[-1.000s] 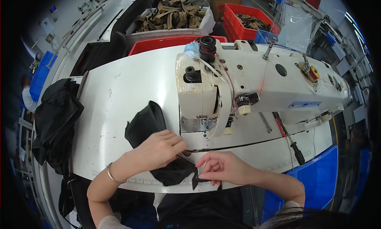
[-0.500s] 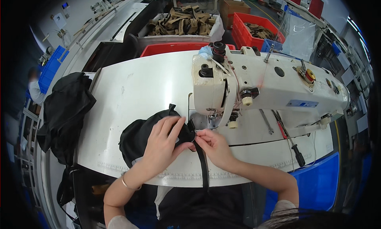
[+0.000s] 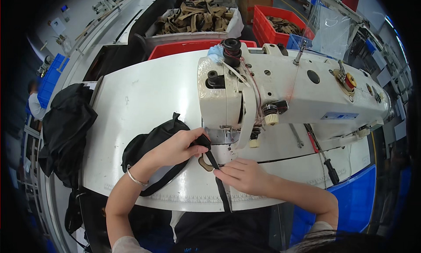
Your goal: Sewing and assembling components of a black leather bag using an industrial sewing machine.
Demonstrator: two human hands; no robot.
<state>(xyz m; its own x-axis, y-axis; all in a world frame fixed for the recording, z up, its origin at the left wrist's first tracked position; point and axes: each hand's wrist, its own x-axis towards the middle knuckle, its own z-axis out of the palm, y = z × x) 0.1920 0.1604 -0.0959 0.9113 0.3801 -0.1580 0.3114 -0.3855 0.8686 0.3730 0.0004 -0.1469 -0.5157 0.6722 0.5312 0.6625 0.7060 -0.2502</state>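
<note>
My left hand [image 3: 177,147] pinches a folded edge of black fabric [image 3: 147,141], close to the sewing machine's needle area [image 3: 231,134]. The fabric lies bunched on the white table and curves round below my left wrist. A narrow black strap [image 3: 222,194] runs down from my left fingers and over the table's front edge. Lower on that strap, the fingers of my right hand [image 3: 245,176] are closed round it. Between the hands, a small tan-edged piece [image 3: 204,163] shows beside the strap; its kind is unclear.
The white sewing machine [image 3: 280,93] fills the right of the table [image 3: 144,91]. A wrench [image 3: 296,135] and a black-handled screwdriver [image 3: 331,172] lie beneath its arm. More black fabric [image 3: 68,130] hangs at the left edge. Behind stand a bin of tan straps [image 3: 195,36] and a red crate [image 3: 258,23].
My right hand has moved down and right along the strap, which now stretches between both hands. My left hand has closed from spread fingers into a pinch. The head view has shifted slightly.
</note>
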